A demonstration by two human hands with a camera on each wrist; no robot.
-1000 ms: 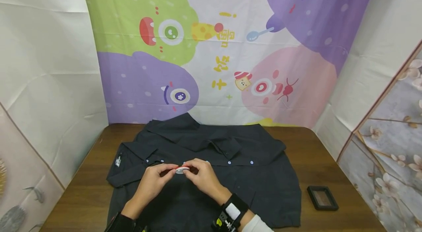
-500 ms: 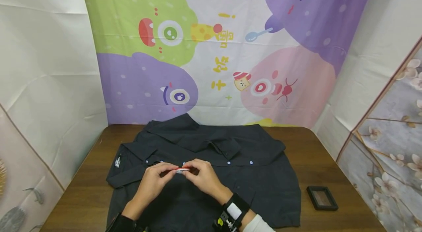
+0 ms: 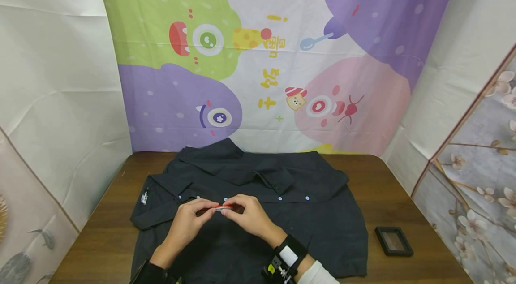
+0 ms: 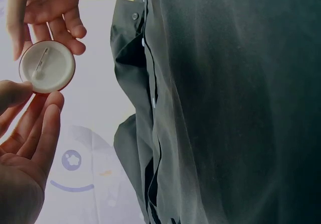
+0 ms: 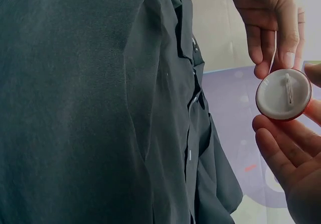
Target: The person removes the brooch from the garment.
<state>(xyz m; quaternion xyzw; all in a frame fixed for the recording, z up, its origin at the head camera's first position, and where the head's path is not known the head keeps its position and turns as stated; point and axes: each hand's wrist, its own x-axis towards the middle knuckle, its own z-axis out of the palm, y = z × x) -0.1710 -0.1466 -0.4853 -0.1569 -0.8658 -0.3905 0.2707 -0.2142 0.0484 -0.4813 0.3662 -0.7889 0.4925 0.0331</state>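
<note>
left hand: mine (image 3: 187,221), thumb and fingertips almost together, pinching the badge's left edge
right hand: mine (image 3: 251,217), same tight pinch, right edge
badge (image 4: 56,69): between my hands, over the shirt (image 3: 322,225), pin-side back visible
shirt: dark, spread on table (image 3: 387,194)
black frame (image 3: 399,253): on table, right of shirt

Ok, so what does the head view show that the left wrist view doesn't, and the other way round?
Only the head view shows the small black frame and the wooden table it lies on.

Only the left wrist view shows the pin on the back of the round badge; from the head, the badge is too edge-on to make it out.

Both show the badge, the left hand and right hand holding it, the dark shirt and some printed backdrop.
</note>
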